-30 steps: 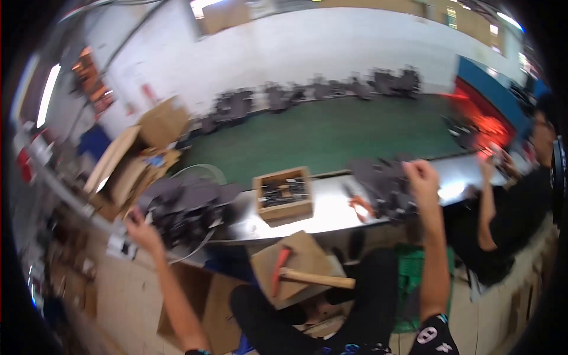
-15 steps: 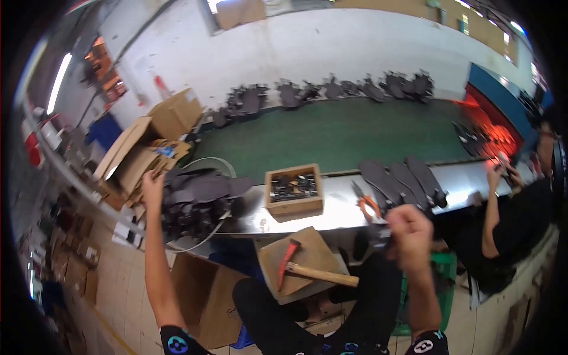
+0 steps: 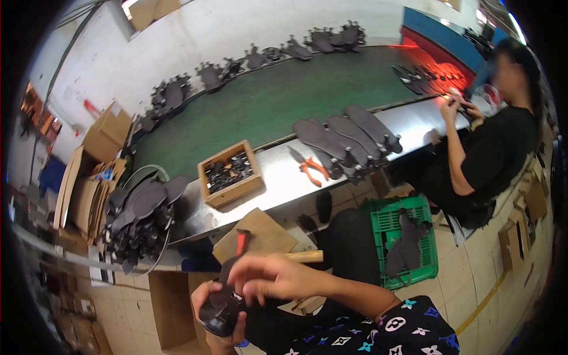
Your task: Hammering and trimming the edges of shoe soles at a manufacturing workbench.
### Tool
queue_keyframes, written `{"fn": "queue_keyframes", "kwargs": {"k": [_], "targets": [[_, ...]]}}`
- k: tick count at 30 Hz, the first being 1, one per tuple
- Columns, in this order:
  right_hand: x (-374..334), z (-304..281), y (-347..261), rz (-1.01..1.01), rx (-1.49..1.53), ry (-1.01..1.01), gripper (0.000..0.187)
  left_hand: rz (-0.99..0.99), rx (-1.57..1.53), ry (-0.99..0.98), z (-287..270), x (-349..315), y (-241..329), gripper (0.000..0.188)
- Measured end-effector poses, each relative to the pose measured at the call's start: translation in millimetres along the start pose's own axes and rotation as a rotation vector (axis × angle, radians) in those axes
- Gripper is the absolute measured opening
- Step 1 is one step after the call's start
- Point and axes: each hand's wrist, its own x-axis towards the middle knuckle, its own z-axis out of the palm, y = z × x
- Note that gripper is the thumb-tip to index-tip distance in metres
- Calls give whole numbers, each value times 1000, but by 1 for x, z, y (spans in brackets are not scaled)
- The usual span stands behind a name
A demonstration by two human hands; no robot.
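Observation:
Low in front of me, my left hand (image 3: 208, 300) is wrapped around a dark shoe sole (image 3: 223, 310) with a glossy black rounded end. My right hand (image 3: 278, 279) reaches across over it, fingers curled down against the sole's upper side; a small pale glint shows at the fingertips, too small to name. Just beyond the hands lies a hammer with a red head (image 3: 242, 241) on a brown board (image 3: 263, 232); my right hand covers part of its wooden handle (image 3: 305, 256).
On the metal ledge stand a wooden box (image 3: 232, 198) of small black parts, orange-handled pliers (image 3: 310, 168) and several dark soles (image 3: 340, 139). A sole pile (image 3: 145, 204) sits left. Right are a green crate (image 3: 405, 272) and a seated co-worker (image 3: 497, 142). Behind runs a green belt (image 3: 254, 97).
My left hand has left the sole pile and come down in front of me with a sole. My right hand has moved left to meet it. The view has turned rightward.

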Motion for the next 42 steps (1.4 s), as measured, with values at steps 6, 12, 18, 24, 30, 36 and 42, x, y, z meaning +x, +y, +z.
{"fn": "queue_keyframes", "kwargs": {"k": [6,12,18,24,30,36,42], "targets": [[-37,-58,101,207,-1654,391,79,-13,-440,305,12,16,-3,75],[-139,-104,104,193,-1382,590,23,-532,-725,241,38,52,-29,51],[-211,-57,88,101,-883,960,16,16,438,24,73,64,-121,82],[-239,-55,103,315,-234,1304,13,104,372,-123,90,197,-143,16],[-219,-66,110,150,-733,1081,20,141,516,-369,138,259,-221,15],[-197,-68,104,95,-657,1037,22,107,546,-437,147,271,-212,11],[-168,-64,62,135,-369,914,18,-202,158,-198,112,253,-179,14]]}}
